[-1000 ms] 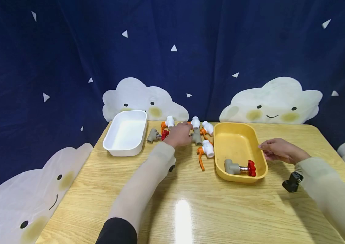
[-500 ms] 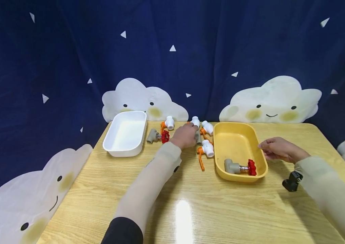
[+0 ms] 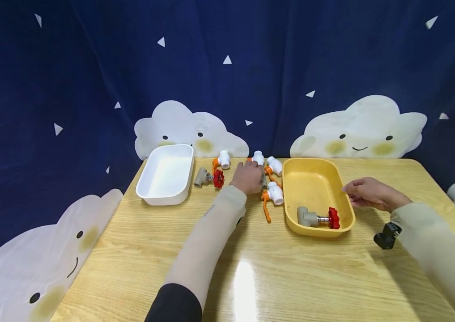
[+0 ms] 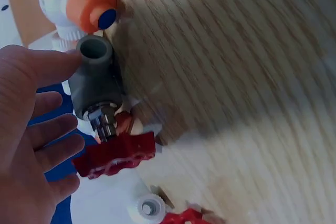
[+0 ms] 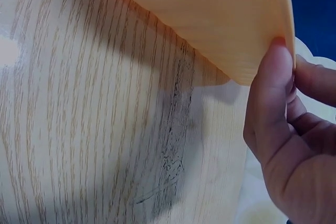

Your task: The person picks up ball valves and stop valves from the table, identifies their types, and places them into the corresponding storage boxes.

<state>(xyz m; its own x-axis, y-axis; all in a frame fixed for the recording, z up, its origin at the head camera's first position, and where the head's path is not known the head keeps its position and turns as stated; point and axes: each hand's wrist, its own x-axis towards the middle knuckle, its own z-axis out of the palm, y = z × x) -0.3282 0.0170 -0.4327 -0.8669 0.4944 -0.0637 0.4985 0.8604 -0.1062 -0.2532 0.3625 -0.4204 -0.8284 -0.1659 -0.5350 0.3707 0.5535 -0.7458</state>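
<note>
Tray [image 3: 312, 185]: yellow, sitting on the wooden table [image 3: 312, 277] and serving here as landmark
Right hand [image 3: 374, 194]: pinching the tray's right rim between thumb and fingers, seemingly steadying it
Left hand [image 3: 248, 177]: reaching just left of the tray, its thumb touching the grey socket of a red-wheeled valve [image 4: 94, 87]; whether its fingers are gripping or only resting alongside, I cannot tell
Touched spot: the thumb is meeting the smooth socket end, probably an easier surface than the ridged wheel
Inner valve [image 3: 309, 218]: grey with a red wheel, lying on its side inside the tray's near end, the raised walls probably keeping it from rolling off
White valves [image 3: 274, 193]: four with orange handles, lying left of the tray, the nearest just beside its wall
Far valve [image 3: 201, 177]: also grey and red-wheeled, lying well left of the tray
White tub [image 3: 165, 174]: standing farthest left of the tray, the loose valves lying between, presumably for easy reach
</note>
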